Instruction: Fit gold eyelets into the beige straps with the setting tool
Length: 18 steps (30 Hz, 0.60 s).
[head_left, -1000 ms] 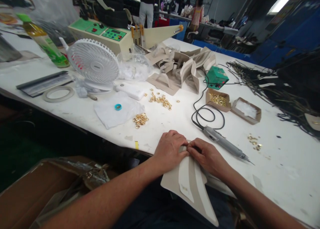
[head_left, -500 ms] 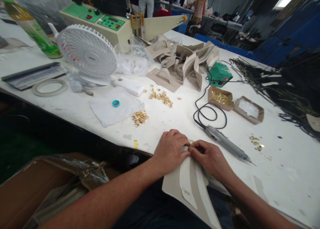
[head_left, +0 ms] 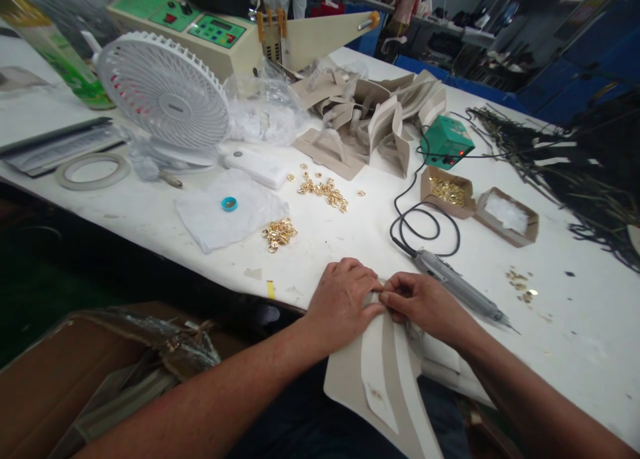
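A beige and white leather piece (head_left: 380, 379) hangs over the near edge of the white table (head_left: 575, 325). My left hand (head_left: 343, 302) lies on its top end with fingers curled, pressing it down. My right hand (head_left: 425, 305) pinches the same top end from the right; the fingertips of both hands meet there. What lies between the fingertips is hidden. A grey electric hand tool (head_left: 460, 291) with a black cord lies just behind my right hand.
Gold metal rings (head_left: 280, 232) lie in small heaps, more gold rings (head_left: 323, 191) further back, and a cardboard box (head_left: 447, 191) holds others. A white fan (head_left: 165, 99), tape roll (head_left: 93, 171), green box (head_left: 447, 143), stacked beige pieces (head_left: 370, 119) and a cardboard carton (head_left: 75, 372) surround me.
The view has tilted down and shifted slightly. Both hands stay at the top of the leather piece; my right hand has raised its knuckles a little while pinching.
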{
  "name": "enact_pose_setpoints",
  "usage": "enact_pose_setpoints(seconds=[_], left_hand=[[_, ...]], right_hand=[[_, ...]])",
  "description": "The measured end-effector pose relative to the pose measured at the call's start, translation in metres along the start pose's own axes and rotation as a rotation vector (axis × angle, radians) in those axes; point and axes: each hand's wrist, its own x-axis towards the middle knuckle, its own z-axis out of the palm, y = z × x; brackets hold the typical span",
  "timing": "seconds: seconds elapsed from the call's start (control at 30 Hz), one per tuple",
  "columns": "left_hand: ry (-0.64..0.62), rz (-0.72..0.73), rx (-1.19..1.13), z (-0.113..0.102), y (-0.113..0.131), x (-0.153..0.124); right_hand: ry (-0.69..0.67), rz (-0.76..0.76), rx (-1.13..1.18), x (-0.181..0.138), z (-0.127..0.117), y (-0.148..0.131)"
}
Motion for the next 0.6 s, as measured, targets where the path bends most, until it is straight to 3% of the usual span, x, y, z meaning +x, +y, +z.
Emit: enact_pose_setpoints(seconds=[0.6], left_hand=[[-0.005,-0.006,0.001,0.001,0.0,0.001]], right_hand=[[0.046,-0.075,0.021,-0.01,0.003,0.005]])
